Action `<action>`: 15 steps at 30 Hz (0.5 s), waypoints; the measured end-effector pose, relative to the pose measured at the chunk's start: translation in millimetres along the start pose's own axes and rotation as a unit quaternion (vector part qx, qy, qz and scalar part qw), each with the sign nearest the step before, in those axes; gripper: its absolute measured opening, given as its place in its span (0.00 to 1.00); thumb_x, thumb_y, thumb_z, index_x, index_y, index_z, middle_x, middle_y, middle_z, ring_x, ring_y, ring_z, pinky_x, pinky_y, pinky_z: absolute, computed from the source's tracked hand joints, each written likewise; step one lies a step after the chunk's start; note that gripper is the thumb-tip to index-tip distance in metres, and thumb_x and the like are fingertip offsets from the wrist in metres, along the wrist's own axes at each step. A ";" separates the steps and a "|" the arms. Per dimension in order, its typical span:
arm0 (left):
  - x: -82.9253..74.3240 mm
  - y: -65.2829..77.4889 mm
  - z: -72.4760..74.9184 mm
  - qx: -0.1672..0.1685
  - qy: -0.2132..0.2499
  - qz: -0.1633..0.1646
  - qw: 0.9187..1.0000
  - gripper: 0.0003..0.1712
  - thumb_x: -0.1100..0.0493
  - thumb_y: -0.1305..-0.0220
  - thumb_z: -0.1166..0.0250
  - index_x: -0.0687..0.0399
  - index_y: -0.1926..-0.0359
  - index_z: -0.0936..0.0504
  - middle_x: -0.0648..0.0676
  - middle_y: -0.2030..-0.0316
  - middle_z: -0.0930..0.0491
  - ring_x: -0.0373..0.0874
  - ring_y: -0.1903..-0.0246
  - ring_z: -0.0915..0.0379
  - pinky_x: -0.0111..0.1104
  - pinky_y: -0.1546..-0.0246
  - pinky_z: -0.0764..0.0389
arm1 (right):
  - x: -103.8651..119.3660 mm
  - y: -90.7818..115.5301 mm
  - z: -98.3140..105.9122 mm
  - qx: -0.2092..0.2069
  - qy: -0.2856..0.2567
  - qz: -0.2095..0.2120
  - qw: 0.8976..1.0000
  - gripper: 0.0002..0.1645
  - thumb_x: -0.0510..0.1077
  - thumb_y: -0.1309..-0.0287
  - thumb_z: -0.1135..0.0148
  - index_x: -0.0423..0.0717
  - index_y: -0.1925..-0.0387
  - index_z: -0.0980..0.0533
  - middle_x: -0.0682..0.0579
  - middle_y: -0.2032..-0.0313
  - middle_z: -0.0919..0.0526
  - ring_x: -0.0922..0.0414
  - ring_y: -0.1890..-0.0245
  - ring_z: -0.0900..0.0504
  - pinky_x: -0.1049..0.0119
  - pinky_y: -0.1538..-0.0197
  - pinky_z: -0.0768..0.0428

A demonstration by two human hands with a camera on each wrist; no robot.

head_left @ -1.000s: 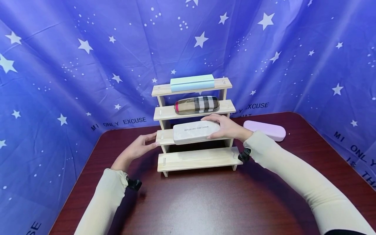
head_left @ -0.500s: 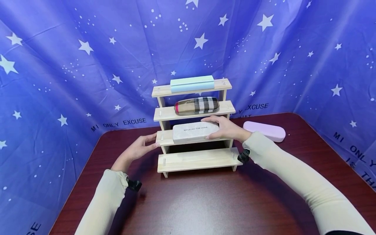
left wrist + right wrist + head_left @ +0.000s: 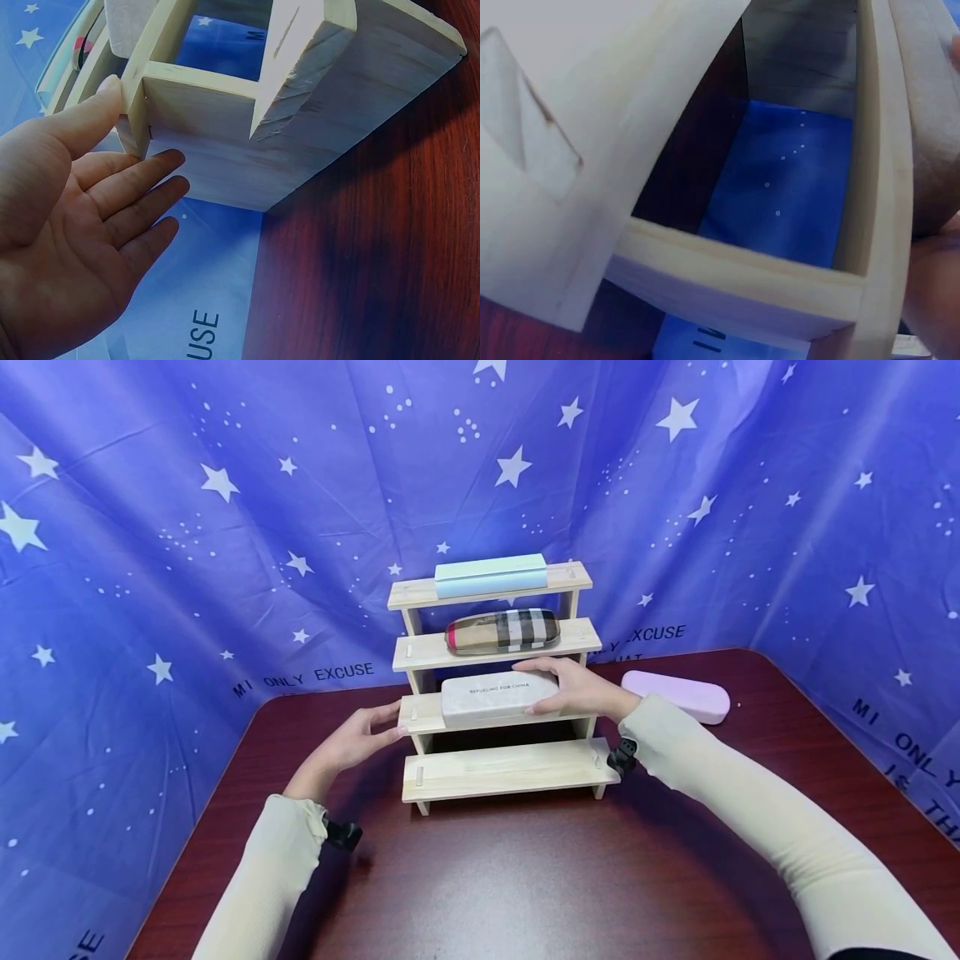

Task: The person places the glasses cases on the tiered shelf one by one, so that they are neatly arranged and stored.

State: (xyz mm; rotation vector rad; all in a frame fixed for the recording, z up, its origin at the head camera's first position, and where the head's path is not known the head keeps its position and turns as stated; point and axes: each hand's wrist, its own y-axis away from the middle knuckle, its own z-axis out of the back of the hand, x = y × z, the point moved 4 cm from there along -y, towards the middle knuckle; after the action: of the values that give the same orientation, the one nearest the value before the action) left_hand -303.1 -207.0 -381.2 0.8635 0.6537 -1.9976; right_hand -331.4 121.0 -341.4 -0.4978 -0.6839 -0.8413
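A four-tier wooden display stand (image 3: 510,770) stands on the table. A white glasses case (image 3: 487,697) lettered "REFUELING FOR CHINA" sits on its second tier from the bottom. The right hand (image 3: 577,687) grips the right end of this case, thumb in front and fingers behind. At that tier's left end, the left hand (image 3: 352,739) pinches the board; in the left wrist view the thumb lies against the edge and the other fingers (image 3: 142,191) extend beside the side panel. In the right wrist view, the case (image 3: 934,105) shows only in part.
A light blue glasses case (image 3: 491,577) lies on the top tier, a plaid case (image 3: 502,631) on the tier below it. To the right, a pink glasses case (image 3: 677,696) lies on the dark red table (image 3: 510,877). A starry blue curtain (image 3: 300,510) hangs behind.
Almost nothing moves. The white glasses case settles very slightly on its tier early on, and both hands keep their places.
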 end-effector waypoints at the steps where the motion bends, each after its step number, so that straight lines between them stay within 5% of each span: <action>1: -0.5 0.2 0.0 0.000 0.002 0.002 1.000 0.32 0.63 0.34 0.42 0.76 0.35 0.41 0.70 0.38 0.36 0.57 0.38 0.40 0.51 0.38 0.39 | -0.3 0.5 -0.3 -0.002 -0.002 0.001 1.000 0.44 0.46 0.58 0.25 0.45 0.37 0.32 0.45 0.39 0.28 0.53 0.49 0.30 0.59 0.45 0.34; 8: -2.0 -0.5 -0.5 -0.001 0.002 0.003 1.000 0.32 0.64 0.34 0.42 0.76 0.35 0.41 0.70 0.38 0.35 0.58 0.38 0.39 0.53 0.39 0.39 | -1.0 10.7 3.6 -0.027 -0.003 -0.008 1.000 0.45 0.49 0.56 0.25 0.50 0.35 0.33 0.47 0.35 0.32 0.50 0.35 0.38 0.50 0.34 0.41; 15: -2.8 1.8 0.1 0.000 0.011 -0.014 1.000 0.35 0.58 0.33 0.42 0.76 0.35 0.42 0.72 0.39 0.36 0.57 0.38 0.38 0.53 0.40 0.38 | -6.6 27.6 12.8 -0.055 -0.025 -0.009 0.998 0.43 0.46 0.52 0.27 0.49 0.34 0.34 0.48 0.35 0.33 0.50 0.34 0.37 0.52 0.34 0.40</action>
State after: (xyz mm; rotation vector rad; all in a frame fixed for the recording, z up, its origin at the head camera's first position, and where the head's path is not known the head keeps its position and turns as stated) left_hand -300.5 -206.6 -379.2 0.8809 0.6821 -2.0164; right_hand -316.8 148.5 -341.1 -0.6152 -0.6909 -0.8892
